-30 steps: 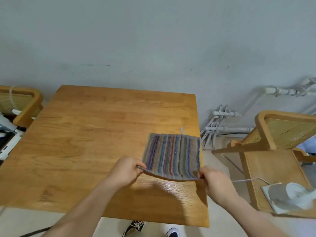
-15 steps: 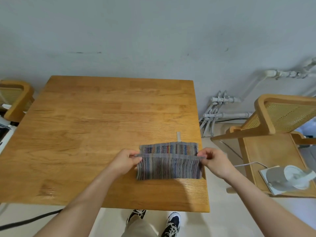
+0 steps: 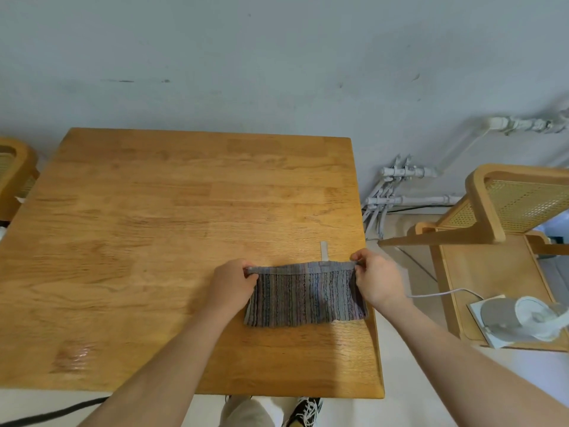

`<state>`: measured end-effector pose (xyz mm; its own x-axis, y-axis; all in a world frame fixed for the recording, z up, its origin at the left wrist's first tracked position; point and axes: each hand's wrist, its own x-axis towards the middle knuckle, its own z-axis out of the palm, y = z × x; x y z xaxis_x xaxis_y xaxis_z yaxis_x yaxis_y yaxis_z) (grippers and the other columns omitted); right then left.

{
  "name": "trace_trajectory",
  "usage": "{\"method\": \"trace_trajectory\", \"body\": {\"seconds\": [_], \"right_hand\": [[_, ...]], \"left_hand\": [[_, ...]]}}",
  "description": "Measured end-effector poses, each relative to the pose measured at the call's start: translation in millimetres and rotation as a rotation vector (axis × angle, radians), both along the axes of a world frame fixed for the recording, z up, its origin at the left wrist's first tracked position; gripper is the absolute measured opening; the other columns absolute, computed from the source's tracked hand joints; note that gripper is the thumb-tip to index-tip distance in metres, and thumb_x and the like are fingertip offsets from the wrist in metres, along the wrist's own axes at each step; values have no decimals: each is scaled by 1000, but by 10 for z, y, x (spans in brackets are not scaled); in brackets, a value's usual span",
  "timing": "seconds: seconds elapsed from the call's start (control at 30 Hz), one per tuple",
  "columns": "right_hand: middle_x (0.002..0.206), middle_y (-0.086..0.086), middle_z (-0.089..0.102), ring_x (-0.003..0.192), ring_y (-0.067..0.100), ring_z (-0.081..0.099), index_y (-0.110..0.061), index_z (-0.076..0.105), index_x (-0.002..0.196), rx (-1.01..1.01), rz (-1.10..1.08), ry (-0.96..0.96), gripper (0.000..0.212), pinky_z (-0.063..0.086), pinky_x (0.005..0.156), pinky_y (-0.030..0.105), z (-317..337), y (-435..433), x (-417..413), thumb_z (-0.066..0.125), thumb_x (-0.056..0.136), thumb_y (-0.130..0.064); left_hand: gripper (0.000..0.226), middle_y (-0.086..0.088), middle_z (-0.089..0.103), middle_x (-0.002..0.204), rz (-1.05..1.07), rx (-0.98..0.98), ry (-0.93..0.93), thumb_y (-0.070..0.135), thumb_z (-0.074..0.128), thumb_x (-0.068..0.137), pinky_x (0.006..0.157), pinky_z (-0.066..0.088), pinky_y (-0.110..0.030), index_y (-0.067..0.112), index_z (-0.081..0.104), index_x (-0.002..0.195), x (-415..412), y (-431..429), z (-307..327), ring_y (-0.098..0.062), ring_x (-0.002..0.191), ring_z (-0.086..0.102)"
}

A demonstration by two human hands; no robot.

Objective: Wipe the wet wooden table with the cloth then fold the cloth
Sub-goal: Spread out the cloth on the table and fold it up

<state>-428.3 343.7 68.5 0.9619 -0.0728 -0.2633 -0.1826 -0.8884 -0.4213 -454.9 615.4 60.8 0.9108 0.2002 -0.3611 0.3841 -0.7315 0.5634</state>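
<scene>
Cloth (image 3: 303, 298) lies folded once at the lower right of the desk (image 3: 154, 226). I judge the folding half done, though a wet patch (image 3: 77, 354) shines at lower left. My left hand (image 3: 233, 286) and right hand (image 3: 378, 280) pinch its far corners. I see no containers.
</scene>
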Motion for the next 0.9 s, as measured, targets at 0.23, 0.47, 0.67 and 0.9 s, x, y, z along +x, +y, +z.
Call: {"method": "trace_trajectory", "body": {"seconds": [0.23, 0.47, 0.67, 0.9], "right_hand": [[111, 13, 67, 99, 33, 63, -11, 66, 114, -44, 73, -2, 23, 52, 80, 38, -45, -107, 52, 51, 97, -13], [113, 10, 57, 99, 33, 61, -13, 62, 119, -30, 132, 42, 26, 52, 83, 39, -92, -117, 73, 58, 93, -13], [97, 5, 62, 90, 25, 59, -19, 56, 82, -105, 339, 217, 11, 48, 76, 31, 81, -84, 247, 63, 83, -10], [68, 0, 65, 59, 7, 53, -7, 73, 91, 536, -3, 456, 8, 38, 50, 17, 660, -344, 536, 73, 84, -6]], "left_hand": [[29, 10, 66, 113, -110, -1, -63, 19, 61, 90, 83, 40, -17, 28, 66, 118, -2, 48, 12, -2, 94, 52], [26, 10, 52, 112, -220, 124, -104, 24, 60, 89, 87, 41, -21, 30, 62, 115, -8, 77, 8, -6, 98, 48], [17, 10, 59, 91, -269, -4, 127, 17, 71, 80, 68, 43, -20, 28, 58, 83, 179, 54, 136, -7, 84, 56], [36, 9, 72, 103, -129, -551, 297, 46, 82, 64, 94, 42, -27, 26, 74, 92, 388, 391, 363, -6, 101, 62]]}}
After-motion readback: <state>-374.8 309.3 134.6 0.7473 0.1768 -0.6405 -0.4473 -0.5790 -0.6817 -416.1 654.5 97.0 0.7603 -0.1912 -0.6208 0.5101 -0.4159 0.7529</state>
